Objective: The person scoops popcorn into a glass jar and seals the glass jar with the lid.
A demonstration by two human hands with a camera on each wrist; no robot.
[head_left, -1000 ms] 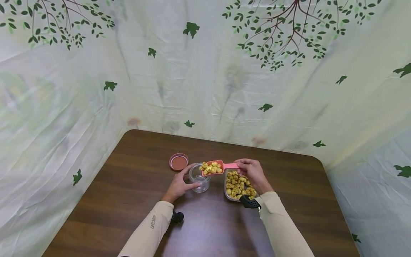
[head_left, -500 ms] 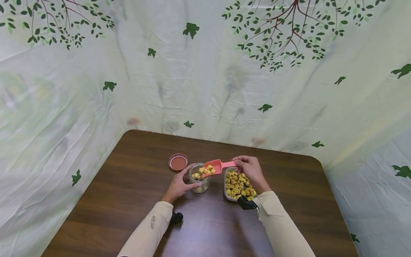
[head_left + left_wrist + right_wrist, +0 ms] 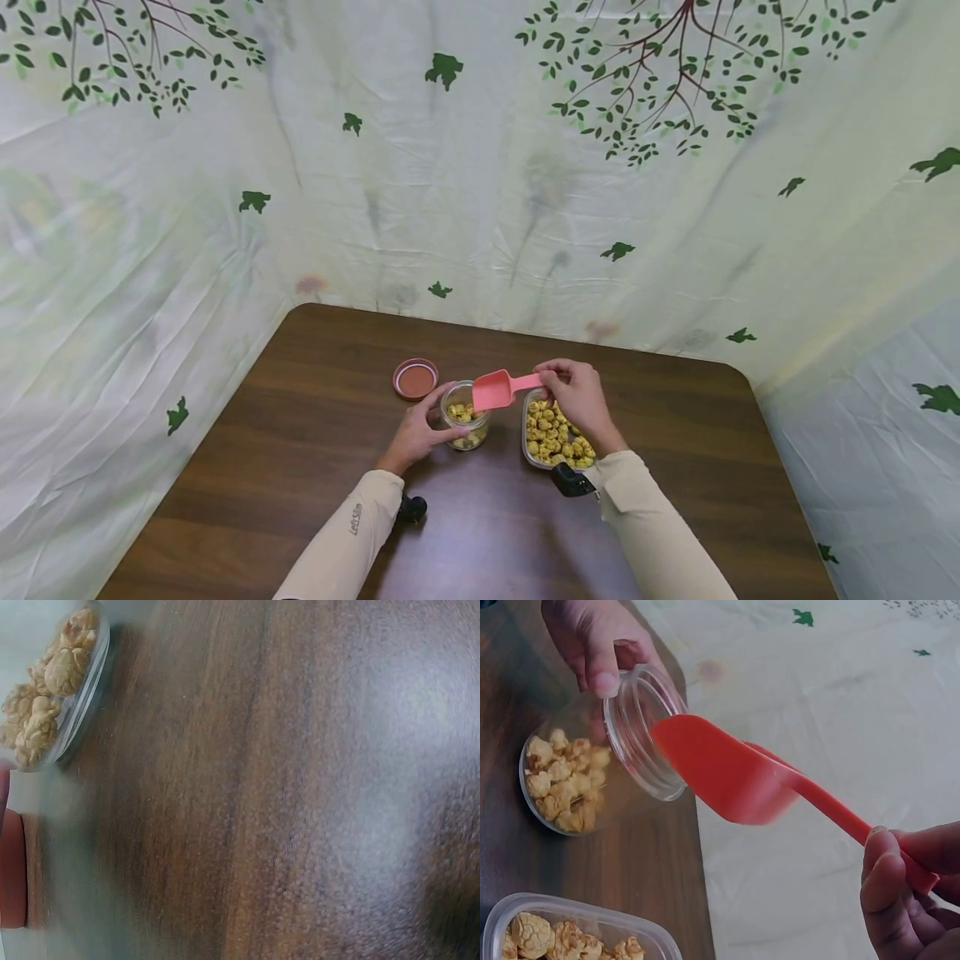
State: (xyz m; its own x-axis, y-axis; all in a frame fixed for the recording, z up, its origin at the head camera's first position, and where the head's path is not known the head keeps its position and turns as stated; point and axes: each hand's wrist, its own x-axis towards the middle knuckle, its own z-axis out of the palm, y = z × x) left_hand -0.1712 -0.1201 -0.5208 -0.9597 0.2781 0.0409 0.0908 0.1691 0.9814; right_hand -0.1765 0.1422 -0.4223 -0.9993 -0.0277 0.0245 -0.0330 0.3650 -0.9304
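Observation:
My left hand (image 3: 417,433) grips a clear jar (image 3: 468,440) near its rim, thumb on the near side and fingers on the far side. Popcorn (image 3: 566,784) lies in the bottom of the jar. Between thumb and fingers, my right hand (image 3: 581,400) pinches the handle of a pink-red scoop (image 3: 492,390). The scoop's bowl holds nothing and tilts down at the jar's mouth, overlapping the rim in the head view. Below the right hand stands a clear plastic tub (image 3: 527,450) of popcorn, partly hidden by the wrist. In the left wrist view, popcorn (image 3: 64,671) shows through the jar.
A reddish-brown lid (image 3: 417,379) lies on the brown table (image 3: 337,350) just behind the left hand. A pale curtain (image 3: 480,208) with leaf prints hangs along the table's back and sides.
Popcorn slid off the scoop into the jar, leaving the scoop bare. My right hand tilted the scoop and shifted slightly left. The left hand and jar stayed in place.

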